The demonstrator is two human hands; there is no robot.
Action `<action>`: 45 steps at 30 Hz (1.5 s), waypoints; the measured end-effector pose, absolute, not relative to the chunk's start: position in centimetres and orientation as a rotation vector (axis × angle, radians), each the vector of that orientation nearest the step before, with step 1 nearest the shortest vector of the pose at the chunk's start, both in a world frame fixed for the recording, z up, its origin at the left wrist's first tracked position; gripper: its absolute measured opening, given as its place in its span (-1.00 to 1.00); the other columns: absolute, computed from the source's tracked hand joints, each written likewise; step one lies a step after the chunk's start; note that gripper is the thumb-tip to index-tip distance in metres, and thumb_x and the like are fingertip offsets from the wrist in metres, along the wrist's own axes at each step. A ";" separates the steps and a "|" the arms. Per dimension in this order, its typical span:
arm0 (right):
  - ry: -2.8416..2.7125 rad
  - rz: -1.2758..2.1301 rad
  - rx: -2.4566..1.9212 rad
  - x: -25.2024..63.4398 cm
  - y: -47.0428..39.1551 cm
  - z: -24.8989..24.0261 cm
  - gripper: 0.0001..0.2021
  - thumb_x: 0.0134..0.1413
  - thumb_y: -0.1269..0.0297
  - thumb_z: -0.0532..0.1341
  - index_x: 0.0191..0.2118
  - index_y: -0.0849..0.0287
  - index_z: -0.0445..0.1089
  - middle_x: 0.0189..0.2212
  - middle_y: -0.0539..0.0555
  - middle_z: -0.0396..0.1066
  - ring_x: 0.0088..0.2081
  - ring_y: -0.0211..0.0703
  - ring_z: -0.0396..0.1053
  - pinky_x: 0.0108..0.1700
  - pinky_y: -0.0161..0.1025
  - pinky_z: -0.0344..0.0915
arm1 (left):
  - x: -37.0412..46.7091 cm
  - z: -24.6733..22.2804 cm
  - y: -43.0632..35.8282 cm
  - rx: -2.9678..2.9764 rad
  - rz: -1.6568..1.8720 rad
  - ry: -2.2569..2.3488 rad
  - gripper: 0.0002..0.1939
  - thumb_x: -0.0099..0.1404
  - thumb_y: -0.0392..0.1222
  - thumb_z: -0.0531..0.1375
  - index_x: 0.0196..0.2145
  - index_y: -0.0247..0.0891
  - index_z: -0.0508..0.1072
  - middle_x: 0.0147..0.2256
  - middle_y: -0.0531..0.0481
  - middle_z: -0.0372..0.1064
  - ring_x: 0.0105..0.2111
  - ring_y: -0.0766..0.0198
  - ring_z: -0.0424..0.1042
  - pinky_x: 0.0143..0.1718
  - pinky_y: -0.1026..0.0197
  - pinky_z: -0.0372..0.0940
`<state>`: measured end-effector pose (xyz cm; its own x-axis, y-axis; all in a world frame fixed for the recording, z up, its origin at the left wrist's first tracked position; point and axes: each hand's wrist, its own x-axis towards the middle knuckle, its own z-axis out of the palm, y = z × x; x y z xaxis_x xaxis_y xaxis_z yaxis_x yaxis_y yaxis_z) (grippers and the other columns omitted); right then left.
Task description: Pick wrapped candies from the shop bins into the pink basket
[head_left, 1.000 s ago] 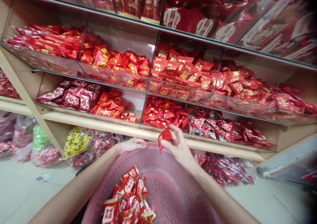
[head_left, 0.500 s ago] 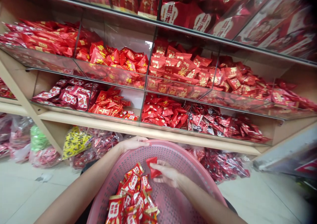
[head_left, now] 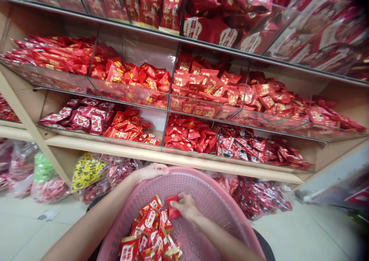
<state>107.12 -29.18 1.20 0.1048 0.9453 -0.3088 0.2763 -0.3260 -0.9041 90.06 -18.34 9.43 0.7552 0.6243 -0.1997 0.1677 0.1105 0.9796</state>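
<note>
A pink perforated plastic basket (head_left: 227, 199) fills the lower middle of the view, tilted against the shelf. My left hand (head_left: 151, 172) grips its far rim, fingers over the edge. Inside the basket, my right hand (head_left: 186, 205) is closed on a small red candy packet (head_left: 172, 207), the thumb on its face. Just left of and below that packet lies a heap of red and gold wrapped candies (head_left: 152, 230) with white labels, on the left side of the basket.
Ahead stands a wooden shelf (head_left: 115, 143) with clear-fronted compartments of red candy packets (head_left: 190, 134). Larger red bags (head_left: 221, 32) stand above. Below are plastic bags of packets, one yellow (head_left: 88, 170), on a tiled floor (head_left: 25, 230).
My right hand has moved slightly down and left with the red packet, bringing it closer to the heap. My left hand keeps its hold on the rim. The whole view has shifted slightly.
</note>
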 end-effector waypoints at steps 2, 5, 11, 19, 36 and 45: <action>-1.368 1.041 -1.787 107.1 -29.2 0.8 -0.82 -0.28 0.31 0.25 -0.47 0.13 0.22 -0.55 -0.04 0.37 -0.44 -0.19 0.35 -0.42 -0.32 0.20 | 89.8 9.4 -18.4 1.438 0.387 0.684 -0.61 0.03 0.04 0.22 -0.27 -0.32 0.44 -0.31 -0.02 0.41 -0.33 0.29 0.32 -0.21 0.27 0.15; -1.569 0.850 -1.892 107.3 -29.4 0.6 -0.84 -0.21 0.29 0.22 -0.43 0.13 0.24 -0.51 -0.01 0.39 -0.41 -0.17 0.36 -0.40 -0.32 0.18 | 89.6 9.4 -18.6 1.425 0.394 0.672 -0.62 0.05 0.02 0.22 -0.27 -0.34 0.43 -0.30 -0.02 0.40 -0.35 0.30 0.32 -0.24 0.28 0.16; -1.713 0.755 -2.017 107.5 -30.0 2.2 -0.77 -0.09 0.14 0.15 -0.31 0.17 0.30 -0.35 0.12 0.43 -0.27 -0.09 0.37 -0.30 -0.26 0.18 | 89.7 9.7 -18.8 1.405 0.399 0.675 -0.62 0.04 0.01 0.23 -0.28 -0.35 0.44 -0.32 -0.03 0.40 -0.36 0.28 0.33 -0.24 0.26 0.17; -1.925 0.320 -1.611 110.4 -29.6 12.8 -0.78 0.16 0.21 -0.04 -0.25 0.13 0.31 -0.37 0.07 0.39 -0.34 -0.17 0.33 -0.29 -0.28 0.19 | 90.2 9.4 -18.4 1.398 0.380 0.662 -0.60 0.00 0.05 0.25 -0.30 -0.32 0.44 -0.34 -0.01 0.41 -0.35 0.27 0.33 -0.22 0.26 0.18; -2.478 -1.113 -1.500 116.5 -22.9 23.1 -0.84 0.13 0.45 0.02 -0.24 0.20 0.31 -0.28 0.15 0.24 -0.26 -0.08 0.11 -0.28 -0.19 -0.02 | 91.0 9.0 -18.2 1.360 0.373 0.596 -0.66 0.02 -0.02 0.25 -0.33 -0.34 0.45 -0.37 -0.01 0.41 -0.40 0.32 0.33 -0.28 0.29 0.17; -2.465 -1.241 -1.447 116.9 -23.0 24.0 -0.90 0.12 0.42 0.05 -0.31 0.21 0.31 -0.32 0.11 0.24 -0.29 -0.10 0.10 -0.30 -0.20 -0.05 | 90.9 9.1 -18.4 1.336 0.377 0.595 -0.67 0.03 -0.04 0.25 -0.32 -0.36 0.44 -0.36 -0.03 0.41 -0.40 0.30 0.34 -0.27 0.25 0.18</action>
